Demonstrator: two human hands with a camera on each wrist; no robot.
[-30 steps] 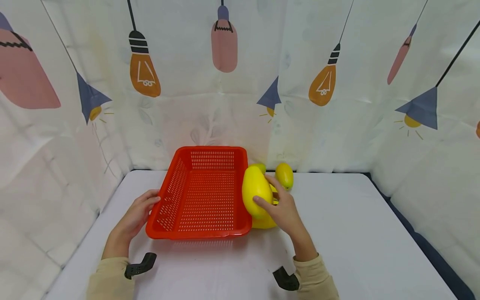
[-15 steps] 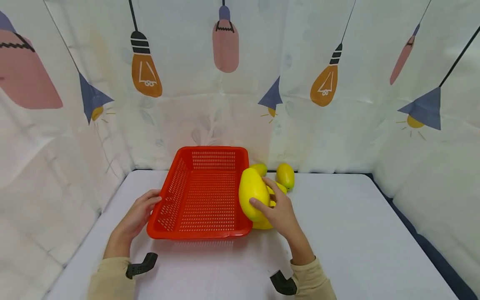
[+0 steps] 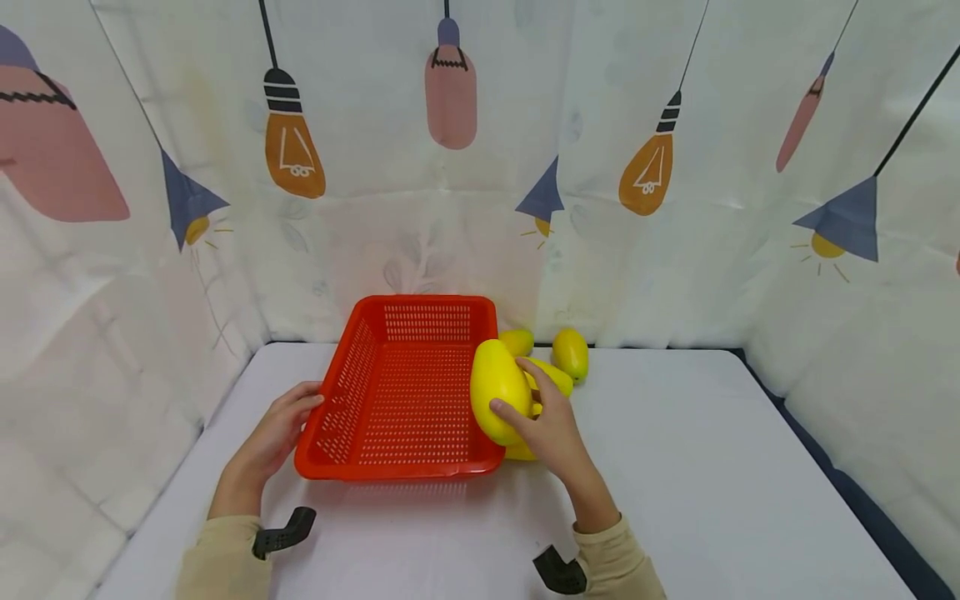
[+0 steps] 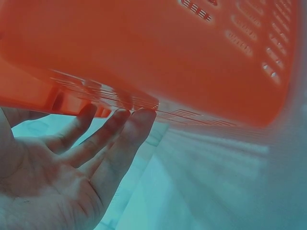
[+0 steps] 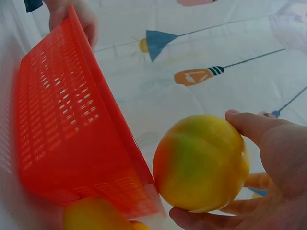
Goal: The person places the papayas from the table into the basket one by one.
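Note:
My right hand [image 3: 551, 429] grips a smooth yellow mango [image 3: 498, 392], thumb on the near side and fingers behind. In the head view the mango overlaps the right rim of a red perforated plastic basket [image 3: 420, 392]; in the right wrist view this mango [image 5: 201, 163] is right beside the rim, outside the wall. My left hand [image 3: 273, 433] holds the basket at its left side. Its fingertips [image 4: 141, 117] meet the basket's outer wall in the left wrist view. The inside of the basket is bare red mesh.
Beyond the basket's right side lie more yellow fruits, one [image 3: 570, 354] at the back and another [image 3: 516, 340] partly behind the rim. Others are half hidden under my right hand. A white table [image 3: 712, 467] meets a printed curtain [image 3: 480, 225] behind and at both sides.
My right hand has carried the mango a little left and toward me, onto the line of the basket's right rim. More of the yellow fruit behind it shows. My left hand stays put.

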